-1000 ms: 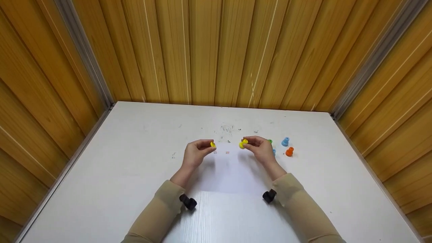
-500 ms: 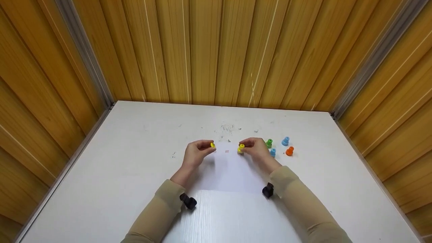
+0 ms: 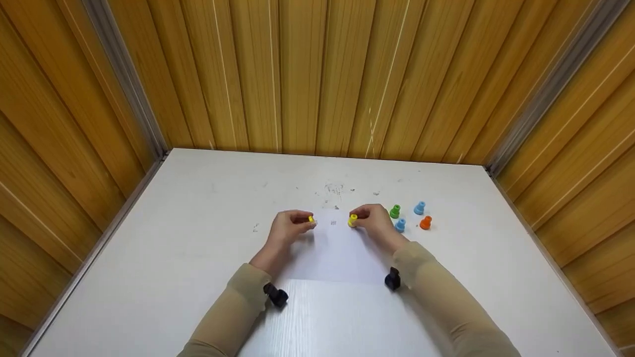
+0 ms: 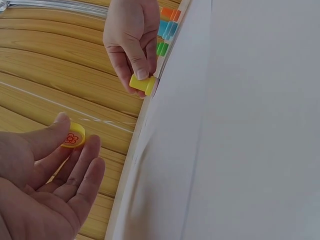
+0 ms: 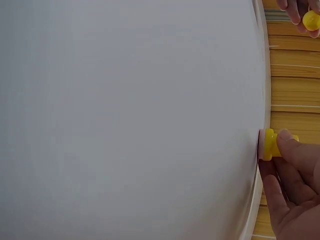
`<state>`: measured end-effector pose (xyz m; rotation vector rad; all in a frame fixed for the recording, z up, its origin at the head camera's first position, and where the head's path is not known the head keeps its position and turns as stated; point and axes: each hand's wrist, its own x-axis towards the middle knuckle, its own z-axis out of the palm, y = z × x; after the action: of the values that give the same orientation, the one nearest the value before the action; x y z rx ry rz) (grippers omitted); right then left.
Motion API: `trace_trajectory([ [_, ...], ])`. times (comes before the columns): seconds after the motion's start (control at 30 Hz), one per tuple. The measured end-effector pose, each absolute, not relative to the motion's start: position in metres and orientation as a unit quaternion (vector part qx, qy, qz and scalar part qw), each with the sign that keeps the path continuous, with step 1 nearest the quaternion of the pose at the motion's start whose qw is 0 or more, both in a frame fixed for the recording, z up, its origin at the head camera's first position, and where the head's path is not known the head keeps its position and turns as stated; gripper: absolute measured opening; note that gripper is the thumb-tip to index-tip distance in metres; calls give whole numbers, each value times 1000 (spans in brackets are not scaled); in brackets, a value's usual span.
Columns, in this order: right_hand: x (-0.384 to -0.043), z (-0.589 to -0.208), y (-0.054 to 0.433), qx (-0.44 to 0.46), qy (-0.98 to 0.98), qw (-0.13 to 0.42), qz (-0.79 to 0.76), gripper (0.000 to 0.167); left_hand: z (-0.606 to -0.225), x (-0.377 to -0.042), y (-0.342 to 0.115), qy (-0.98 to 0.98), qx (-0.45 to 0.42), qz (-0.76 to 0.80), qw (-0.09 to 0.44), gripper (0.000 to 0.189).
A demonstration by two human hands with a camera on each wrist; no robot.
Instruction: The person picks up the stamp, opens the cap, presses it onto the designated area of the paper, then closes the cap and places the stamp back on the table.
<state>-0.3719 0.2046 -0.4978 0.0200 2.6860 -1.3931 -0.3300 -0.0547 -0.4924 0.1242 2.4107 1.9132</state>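
Observation:
Between thumb and fingers my left hand (image 3: 285, 229) pinches a small round yellow cap (image 4: 73, 137). A red flower shows on the cap's face in the left wrist view. My right hand (image 3: 374, 223) grips a yellow toy stamp (image 5: 270, 145) by its narrow knob. The stamp stands upright with its pink face down, right at the paper's surface. Under both hands lies a white sheet of paper (image 3: 337, 258), with a small printed mark (image 3: 333, 222) between them near its far edge.
Right of my right hand stand several more stamps: a green stamp (image 3: 395, 211), a blue stamp (image 3: 400, 225), another blue stamp (image 3: 420, 208) and an orange stamp (image 3: 425, 222). Wood-patterned walls (image 3: 297, 74) enclose the white table (image 3: 208, 183) at the back and sides.
My right hand has brought the yellow stamp down from a tilt to upright at the paper. The green and nearer blue stamps now show fully. My left hand has sunk slightly with the cap.

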Motion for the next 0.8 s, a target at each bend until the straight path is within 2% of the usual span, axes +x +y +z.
trace_trajectory([
  [0.5,-372,-495,201,0,907,47,-419,23,-489,-330,-59,782,38,622,26,33],
  [0.8,-371,-492,199,13,907,62,-416,24,-486,-329,-59,777,30,628,32,35],
])
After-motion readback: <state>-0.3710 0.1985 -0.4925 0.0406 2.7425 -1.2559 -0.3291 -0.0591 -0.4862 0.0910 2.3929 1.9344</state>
